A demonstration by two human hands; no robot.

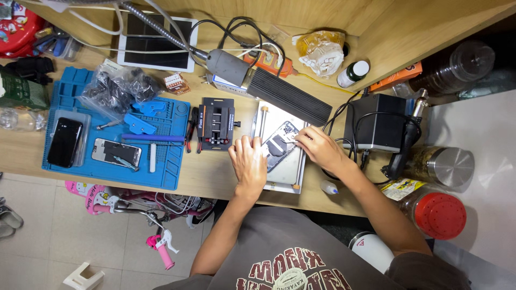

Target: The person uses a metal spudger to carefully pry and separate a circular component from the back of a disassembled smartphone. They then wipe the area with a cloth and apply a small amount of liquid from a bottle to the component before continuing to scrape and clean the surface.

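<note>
An opened smartphone [280, 142] with its insides showing lies on a white heating plate [288, 173] at the middle of the wooden bench. My left hand [248, 164] rests on the phone's left edge and holds it down. My right hand [318, 147] touches the phone's upper right side, fingers pinched; whether a small tool is in them I cannot tell. A black ribbed lamp head [287, 95] on a flexible arm hangs just above the phone.
A black clamp fixture [216, 124] stands left of the plate. A blue work mat [115, 134] carries two phones, tools and a bag of parts. A black station box [376, 122], jars [439, 215], a tablet [156, 43] and cables crowd the right and back.
</note>
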